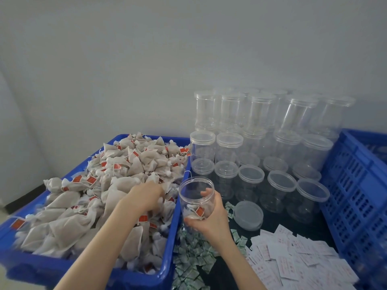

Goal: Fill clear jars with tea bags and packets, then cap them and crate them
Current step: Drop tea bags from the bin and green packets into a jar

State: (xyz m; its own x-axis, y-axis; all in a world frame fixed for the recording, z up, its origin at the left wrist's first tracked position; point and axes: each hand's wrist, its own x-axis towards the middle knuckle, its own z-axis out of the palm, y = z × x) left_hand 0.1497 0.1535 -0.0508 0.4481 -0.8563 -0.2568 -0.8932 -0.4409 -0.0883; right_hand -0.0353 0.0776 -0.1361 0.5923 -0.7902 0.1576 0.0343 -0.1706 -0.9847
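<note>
Blue bin [27,266]: heaped with tea bags [88,208].
Left hand [149,195]: reaching into the heap, fingers buried; grip cannot be told.
Right hand [209,220]: wrapped round an open jar [195,195] just beside the bin, one tea bag inside.
Loose lid [249,215]: flat, near the jar.
Capped jars [278,162]: stacked behind.
Blue crate [354,195]: far right.

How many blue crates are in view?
2. One crate on the left holds the tea bags; the other crate stands at the right edge, past the jars. More may lie outside the frame.
</note>
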